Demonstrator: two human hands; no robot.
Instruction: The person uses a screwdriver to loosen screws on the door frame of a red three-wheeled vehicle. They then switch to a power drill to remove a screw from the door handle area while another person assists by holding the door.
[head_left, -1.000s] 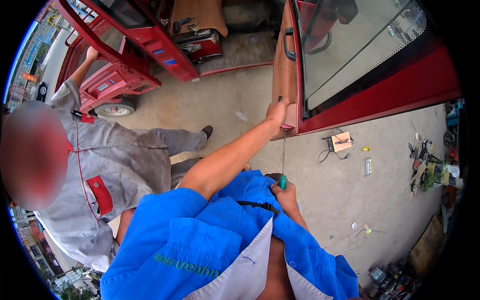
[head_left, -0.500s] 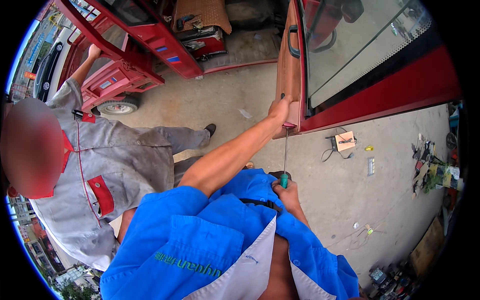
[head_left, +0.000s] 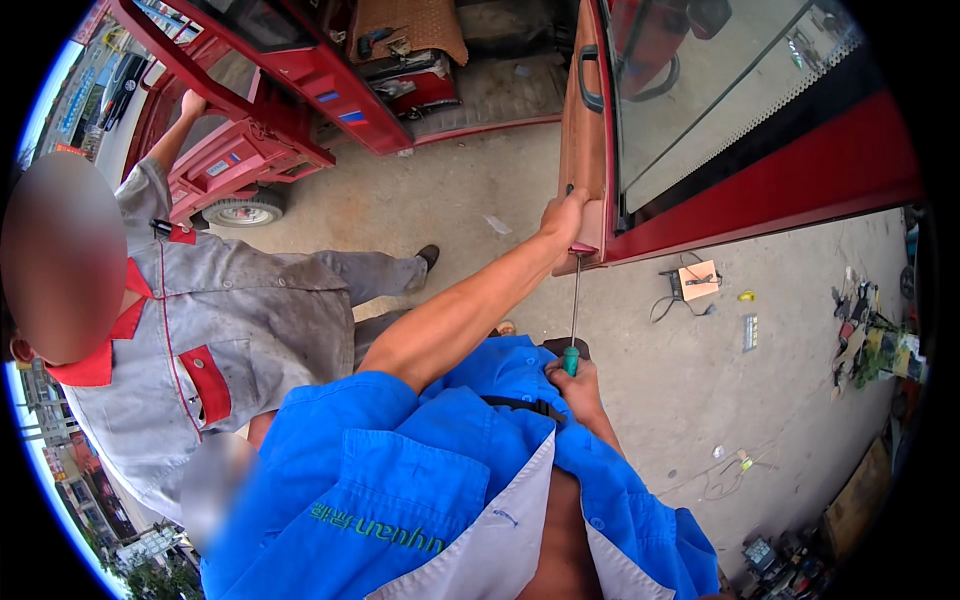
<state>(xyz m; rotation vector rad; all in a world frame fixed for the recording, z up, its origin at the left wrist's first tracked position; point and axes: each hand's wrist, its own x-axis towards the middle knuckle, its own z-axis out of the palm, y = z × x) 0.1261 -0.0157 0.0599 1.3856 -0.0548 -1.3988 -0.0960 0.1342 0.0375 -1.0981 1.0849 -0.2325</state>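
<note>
My left hand (head_left: 563, 216) reaches up and grips the lower corner of the open red vehicle door (head_left: 760, 190), at its tan inner panel. Below it, my right hand (head_left: 580, 388) is closed on the green handle of a long screwdriver (head_left: 574, 318). The thin shaft stands upright, and its tip meets the door's bottom edge just under my left hand. My blue shirt fills the lower part of the view.
A person in grey overalls with red trim (head_left: 215, 320) stands close on my left, one hand on the red vehicle's frame (head_left: 255, 150). A small box with wires (head_left: 697, 280) lies on the concrete. Tools and parts (head_left: 865, 340) are scattered at the right.
Almost nothing differs; both hands and the screwdriver stay at the door's lower corner, and the view shifts only slightly.
</note>
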